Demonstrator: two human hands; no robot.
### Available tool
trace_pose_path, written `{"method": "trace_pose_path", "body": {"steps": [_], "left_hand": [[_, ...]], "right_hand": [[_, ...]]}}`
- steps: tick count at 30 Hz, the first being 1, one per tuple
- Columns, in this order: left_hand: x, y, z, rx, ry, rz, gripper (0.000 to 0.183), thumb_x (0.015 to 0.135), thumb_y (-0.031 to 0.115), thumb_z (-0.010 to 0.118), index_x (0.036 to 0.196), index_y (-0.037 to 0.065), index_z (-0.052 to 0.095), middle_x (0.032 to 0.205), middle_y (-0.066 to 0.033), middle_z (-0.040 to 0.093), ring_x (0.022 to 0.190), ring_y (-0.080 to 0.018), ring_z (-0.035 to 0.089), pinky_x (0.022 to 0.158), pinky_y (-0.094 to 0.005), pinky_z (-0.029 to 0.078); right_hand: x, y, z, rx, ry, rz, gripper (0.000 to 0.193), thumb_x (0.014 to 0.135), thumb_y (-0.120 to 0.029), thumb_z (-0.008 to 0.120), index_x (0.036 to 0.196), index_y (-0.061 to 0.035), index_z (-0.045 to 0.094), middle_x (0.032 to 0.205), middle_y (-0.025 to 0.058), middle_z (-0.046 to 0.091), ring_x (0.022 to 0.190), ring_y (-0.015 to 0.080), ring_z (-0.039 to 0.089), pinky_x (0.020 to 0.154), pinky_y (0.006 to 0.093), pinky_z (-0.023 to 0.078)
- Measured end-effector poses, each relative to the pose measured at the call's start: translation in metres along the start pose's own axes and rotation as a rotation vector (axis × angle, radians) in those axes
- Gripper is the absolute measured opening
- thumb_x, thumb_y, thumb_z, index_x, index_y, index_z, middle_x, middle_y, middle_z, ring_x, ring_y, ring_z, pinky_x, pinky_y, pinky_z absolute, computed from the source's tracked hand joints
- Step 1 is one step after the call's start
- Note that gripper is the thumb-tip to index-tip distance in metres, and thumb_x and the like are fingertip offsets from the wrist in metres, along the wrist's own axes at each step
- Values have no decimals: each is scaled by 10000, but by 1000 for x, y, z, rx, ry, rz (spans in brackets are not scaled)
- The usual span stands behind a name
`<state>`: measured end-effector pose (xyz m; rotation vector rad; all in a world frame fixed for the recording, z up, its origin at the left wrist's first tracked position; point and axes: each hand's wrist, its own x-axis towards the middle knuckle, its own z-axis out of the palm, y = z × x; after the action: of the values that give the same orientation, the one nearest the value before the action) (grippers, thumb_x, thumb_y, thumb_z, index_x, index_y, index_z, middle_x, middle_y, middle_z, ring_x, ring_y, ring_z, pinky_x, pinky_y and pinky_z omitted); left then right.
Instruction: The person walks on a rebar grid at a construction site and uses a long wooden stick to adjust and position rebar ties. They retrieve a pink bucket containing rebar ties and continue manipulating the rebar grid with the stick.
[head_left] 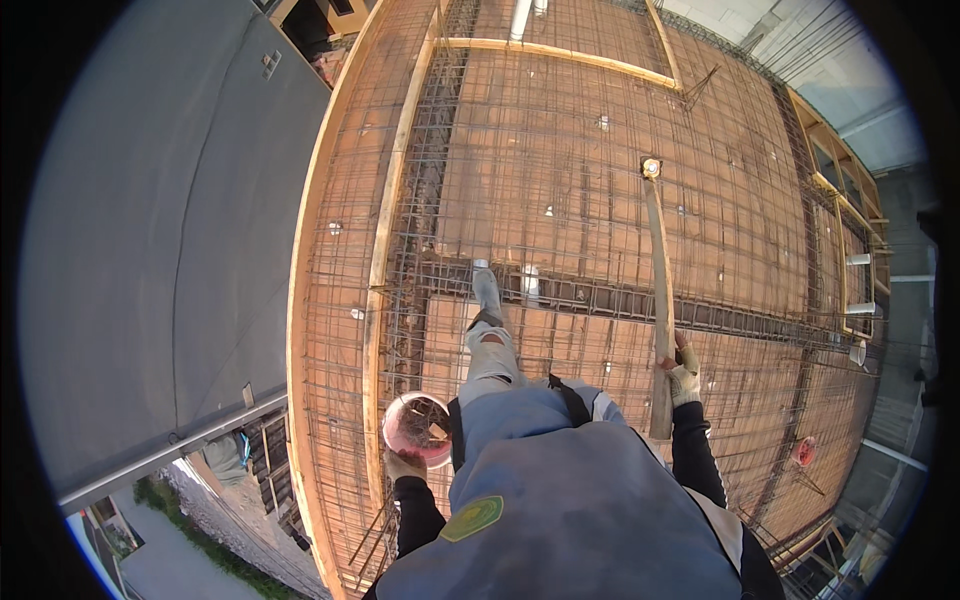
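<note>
My left hand (405, 465), its fingers curled, grips the near side of a pinkish-white bucket (393, 425) at my left side. Dark loose scraps and a bit of wood lie inside the bucket. In a pale glove, my right hand (686, 380) holds a long narrow wooden board (660, 290) near its close end, thumb against it. The board stretches away from me over the steel bars. At its far end shows a round whitish-yellow piece (652, 168); whether it is fixed to the board I cannot tell.
A rebar grid (560, 130) covers the brown plywood deck (500, 180), with my boot (486, 290) on it. Timber edging (390, 190) runs along the left, beside a grey wall (140, 230). White pipe stubs (530, 285) stand in a trench of bars. A red container (804, 452) sits at right.
</note>
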<state>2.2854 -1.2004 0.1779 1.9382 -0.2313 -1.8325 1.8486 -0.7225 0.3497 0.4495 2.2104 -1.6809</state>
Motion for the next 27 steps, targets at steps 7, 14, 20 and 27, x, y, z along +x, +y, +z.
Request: {"method": "trace_pose_path", "body": {"steps": [7,14,20,27], "left_hand": [[23,52,159,101,29,-45,468,967,594,604,796,161,558,610,11,534,566,-178,559,552,-335,512],[60,92,315,259,-153,-2,464,984,585,589,758,188,508,600,27,519,480,-153,505,424,-285,425],[79,114,439,447,-287,-3,411,985,576,577,857,187,553,662,17,544,587,-180,545,521,-354,449],[59,130,586,605,-363,-35,502,987,599,561,716,179,513,612,-17,536,549,-224,551,456,-377,442]], "right_hand": [[49,-37,54,212,165,16,769,776,-33,725,1511,-42,498,1140,88,664,936,164,632,833,299,538],[88,-89,77,292,228,37,799,767,-85,779,1514,-42,498,1215,93,658,1018,179,643,879,295,530],[92,-108,96,236,353,7,797,769,-138,779,1507,-26,501,1318,82,611,1130,197,608,967,336,497],[106,-116,107,319,414,25,820,763,-176,781,1512,-11,491,1339,95,601,1202,213,584,998,337,478]]}}
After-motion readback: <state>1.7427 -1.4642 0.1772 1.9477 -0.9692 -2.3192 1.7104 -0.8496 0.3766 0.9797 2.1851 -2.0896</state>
